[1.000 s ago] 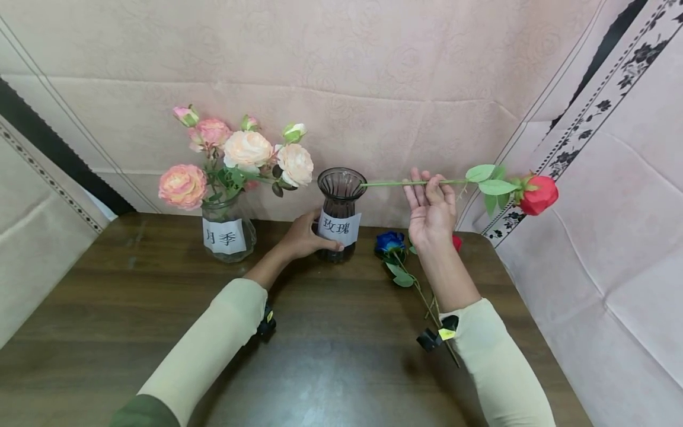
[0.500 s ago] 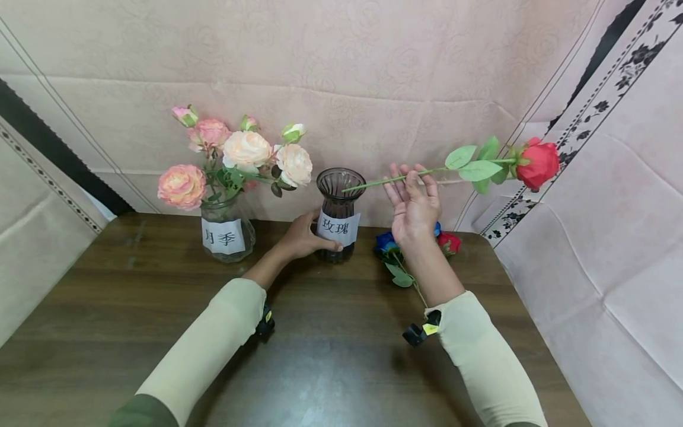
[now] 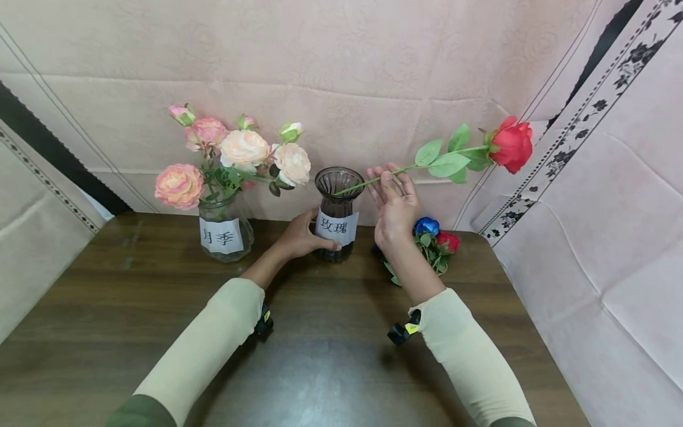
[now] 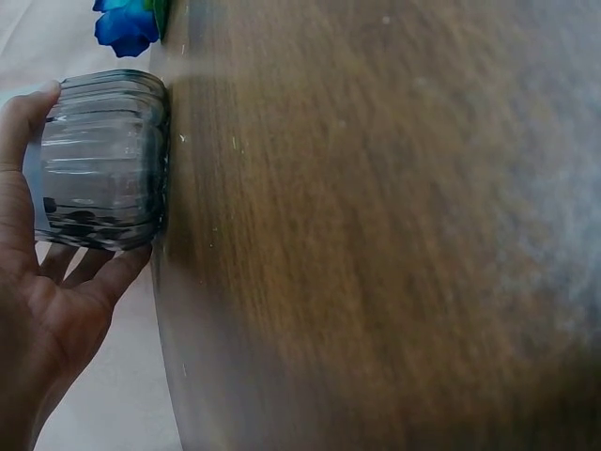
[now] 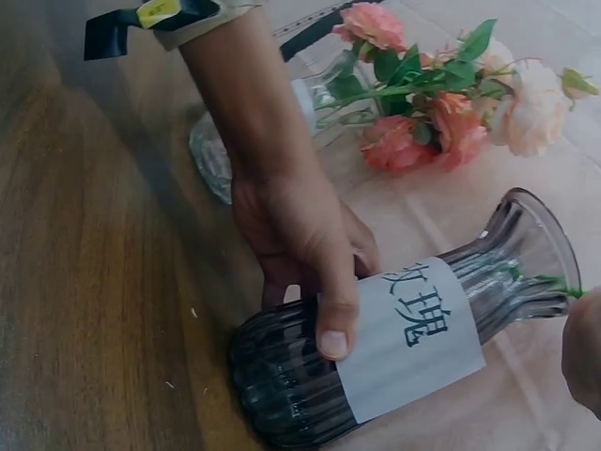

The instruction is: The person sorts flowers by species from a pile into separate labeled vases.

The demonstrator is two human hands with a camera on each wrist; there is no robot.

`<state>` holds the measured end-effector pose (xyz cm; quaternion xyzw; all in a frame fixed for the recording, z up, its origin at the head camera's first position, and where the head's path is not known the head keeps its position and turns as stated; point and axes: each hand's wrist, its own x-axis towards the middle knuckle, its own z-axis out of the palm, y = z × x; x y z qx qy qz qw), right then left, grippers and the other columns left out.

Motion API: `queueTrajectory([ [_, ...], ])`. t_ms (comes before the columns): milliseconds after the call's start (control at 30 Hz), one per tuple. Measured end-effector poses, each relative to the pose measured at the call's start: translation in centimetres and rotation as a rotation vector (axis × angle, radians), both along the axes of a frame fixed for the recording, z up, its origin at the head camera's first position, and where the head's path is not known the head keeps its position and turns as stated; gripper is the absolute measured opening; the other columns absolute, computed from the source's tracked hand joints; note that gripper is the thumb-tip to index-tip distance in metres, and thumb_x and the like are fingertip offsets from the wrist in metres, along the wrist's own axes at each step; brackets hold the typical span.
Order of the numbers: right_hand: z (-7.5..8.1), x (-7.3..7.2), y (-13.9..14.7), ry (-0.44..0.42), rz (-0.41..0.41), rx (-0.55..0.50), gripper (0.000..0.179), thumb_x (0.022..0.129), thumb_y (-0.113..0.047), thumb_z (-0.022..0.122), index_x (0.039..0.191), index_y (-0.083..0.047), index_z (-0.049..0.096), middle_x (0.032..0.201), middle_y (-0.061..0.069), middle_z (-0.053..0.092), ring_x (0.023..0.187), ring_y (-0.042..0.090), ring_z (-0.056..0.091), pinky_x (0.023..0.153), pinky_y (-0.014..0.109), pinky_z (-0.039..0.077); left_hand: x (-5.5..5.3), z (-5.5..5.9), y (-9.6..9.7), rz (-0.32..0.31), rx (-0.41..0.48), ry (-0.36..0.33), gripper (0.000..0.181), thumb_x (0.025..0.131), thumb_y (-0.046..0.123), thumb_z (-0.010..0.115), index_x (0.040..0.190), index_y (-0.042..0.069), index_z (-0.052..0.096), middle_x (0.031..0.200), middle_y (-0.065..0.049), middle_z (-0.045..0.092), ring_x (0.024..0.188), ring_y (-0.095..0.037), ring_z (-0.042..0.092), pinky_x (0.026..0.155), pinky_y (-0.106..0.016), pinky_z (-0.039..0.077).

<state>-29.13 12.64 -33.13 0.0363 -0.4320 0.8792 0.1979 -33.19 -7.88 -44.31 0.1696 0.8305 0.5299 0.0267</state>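
My left hand (image 3: 300,238) grips a dark fluted glass vase (image 3: 336,205) low on its body, thumb across the front beside a white label with Chinese characters. The vase stands upright on the table. In the right wrist view the thumb of that left hand (image 5: 305,240) lies over the label's edge. My right hand (image 3: 396,214), palm up, pinches the green stem of a red rose (image 3: 511,144) between thumb and fingers. The rose slants with its bloom up to the right, and its stem end is inside the vase's mouth. Only a bit of my right hand (image 5: 584,352) shows in the right wrist view.
A clear glass jar (image 3: 226,255) with a label holds pink and peach flowers (image 3: 245,148) left of the vase. Behind my right forearm lie a blue rose (image 3: 427,225) and another red rose (image 3: 448,240) on the wooden table (image 3: 320,362). A pale cloth hangs behind.
My right hand has moved left with the red rose. The stem end has passed further into the vase's mouth and the bloom has risen. The left hand and vase have stayed put.
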Motion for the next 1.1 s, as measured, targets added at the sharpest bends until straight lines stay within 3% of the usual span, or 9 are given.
queueTrajectory([
  [167,-0.6,-0.4,-1.0,-0.024,-0.032,0.088,0.034,0.109,-0.011,0.076,0.140,0.002,0.074,0.102,-0.002,0.088,0.109,0.013,0.083,0.116,0.038,0.060,0.0,-0.1,0.0,0.006,0.011,-0.009,0.083,0.080,0.033,0.104,0.152,0.019,0.064,0.145,-0.007,0.073,0.141,-0.032,0.064,0.127,-0.058,0.046],
  [300,-1.4,-0.6,-1.8,-0.072,-0.051,0.168,0.032,0.107,-0.012,0.079,0.137,0.000,0.078,0.126,0.006,0.086,0.122,0.017,0.080,0.114,0.034,0.060,0.1,-0.1,0.0,0.001,0.018,-0.009,0.085,0.080,0.033,0.104,0.153,0.018,0.062,0.146,-0.008,0.073,0.141,-0.032,0.064,0.128,-0.058,0.045],
  [433,-2.3,-0.4,-2.4,-0.112,-0.044,0.248,0.040,0.109,-0.017,0.076,0.147,-0.002,0.073,0.154,0.008,0.074,0.142,0.021,0.071,0.121,0.037,0.056,0.2,-0.1,0.0,-0.003,0.011,-0.007,0.085,0.081,0.034,0.103,0.154,0.017,0.062,0.146,-0.008,0.073,0.140,-0.032,0.065,0.126,-0.057,0.048],
  [600,-3.2,0.2,-2.4,-0.155,0.042,0.308,0.055,0.113,-0.028,0.071,0.162,-0.006,0.060,0.176,0.007,0.052,0.155,0.030,0.061,0.130,0.041,0.048,0.2,0.0,0.0,-0.009,0.009,-0.003,0.085,0.082,0.032,0.102,0.154,0.017,0.062,0.146,-0.008,0.073,0.139,-0.032,0.066,0.125,-0.057,0.048],
  [800,-4.2,1.4,-1.2,-0.237,0.039,0.486,0.061,0.107,-0.046,0.076,0.156,-0.010,0.066,0.170,0.001,0.060,0.162,0.020,0.052,0.138,0.039,0.035,0.1,0.0,0.0,-0.017,0.012,0.008,0.086,0.081,0.032,0.103,0.155,0.017,0.061,0.147,-0.008,0.073,0.141,-0.032,0.065,0.129,-0.057,0.045],
  [900,-4.8,1.7,-0.3,-0.237,0.037,0.521,0.059,0.106,-0.044,0.078,0.153,-0.010,0.070,0.165,0.000,0.065,0.162,0.016,0.051,0.139,0.038,0.033,0.1,0.0,0.0,-0.015,0.015,0.008,0.086,0.081,0.031,0.103,0.155,0.016,0.061,0.147,-0.008,0.073,0.141,-0.032,0.065,0.129,-0.057,0.044],
  [1100,-5.8,2.4,2.1,-0.255,0.041,0.482,0.047,0.106,-0.031,0.080,0.145,-0.005,0.075,0.156,0.009,0.073,0.151,0.023,0.063,0.131,0.036,0.045,0.1,0.0,0.0,-0.013,0.007,0.016,0.082,0.081,0.031,0.103,0.151,0.017,0.064,0.142,-0.008,0.075,0.137,-0.031,0.067,0.124,-0.056,0.049],
])
